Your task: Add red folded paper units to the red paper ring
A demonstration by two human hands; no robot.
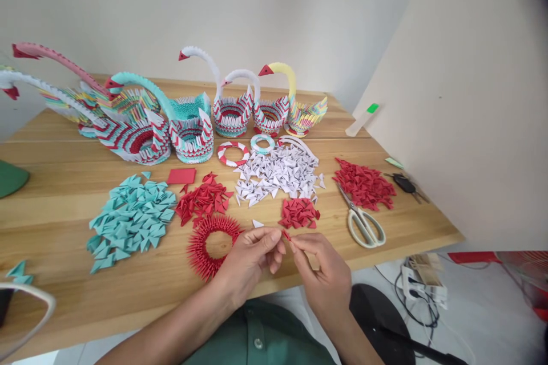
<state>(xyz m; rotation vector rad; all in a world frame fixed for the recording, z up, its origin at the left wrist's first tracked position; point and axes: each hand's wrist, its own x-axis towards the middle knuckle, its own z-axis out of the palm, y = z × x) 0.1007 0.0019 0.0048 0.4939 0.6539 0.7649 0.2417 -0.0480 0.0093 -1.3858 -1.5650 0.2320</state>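
Both of my hands meet just above the table's front edge, around one small red folded paper piece (286, 235). My left hand (252, 259) has thumb and forefinger pressed together at the piece's left end. From the other side, my right hand (324, 268) pinches it between thumb and fingertips. Beside my left wrist lies a spiky red paper ring (199, 248), partly covered by that hand. A small pile of red folded pieces (299, 214) sits just beyond my fingertips, and a single white piece (257, 223) rests nearby.
Scissors (366, 228) lie to the right, below a larger red pile (366, 182). White pieces (282, 171), more red pieces (204, 199) and turquoise pieces (132, 217) spread across the table (55, 205). Several paper swans (191, 137) stand behind. Car keys (405, 183) are near the right edge.
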